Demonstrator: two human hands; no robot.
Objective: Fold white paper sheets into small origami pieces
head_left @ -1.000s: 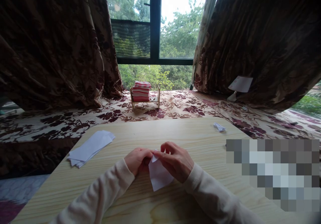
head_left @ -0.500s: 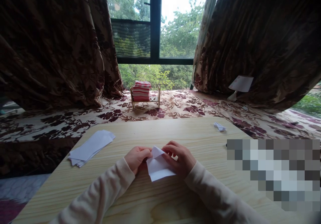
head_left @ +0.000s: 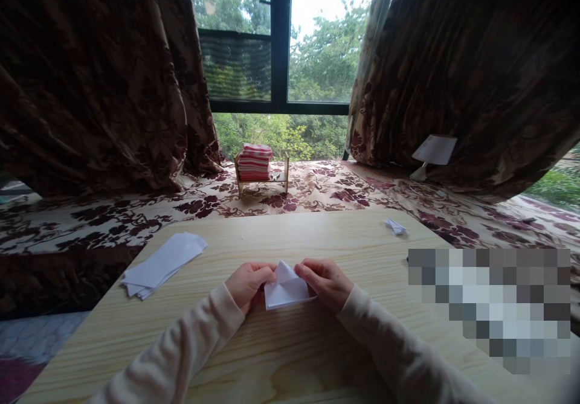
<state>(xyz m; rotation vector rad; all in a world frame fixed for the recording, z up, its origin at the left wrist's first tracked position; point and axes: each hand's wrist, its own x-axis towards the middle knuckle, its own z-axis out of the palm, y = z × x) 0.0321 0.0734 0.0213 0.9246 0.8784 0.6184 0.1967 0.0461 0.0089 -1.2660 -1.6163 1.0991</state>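
White paper (head_left: 286, 294) is being held between the desk's (head_left: 254, 359) side edges, left hand (head_left: 247, 284) and right hand (head_left: 330, 284) pinching opposite sides, apparently steadying its folds. Sheets (head_left: 165, 264) are lying by the left edge, seemingly within reach.

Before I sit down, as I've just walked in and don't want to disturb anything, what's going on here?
A person's left hand and right hand hold a partly folded white sheet between them, over the table. A loose pile of white papers lies to the left, and a small folded paper lies near the far right corner.
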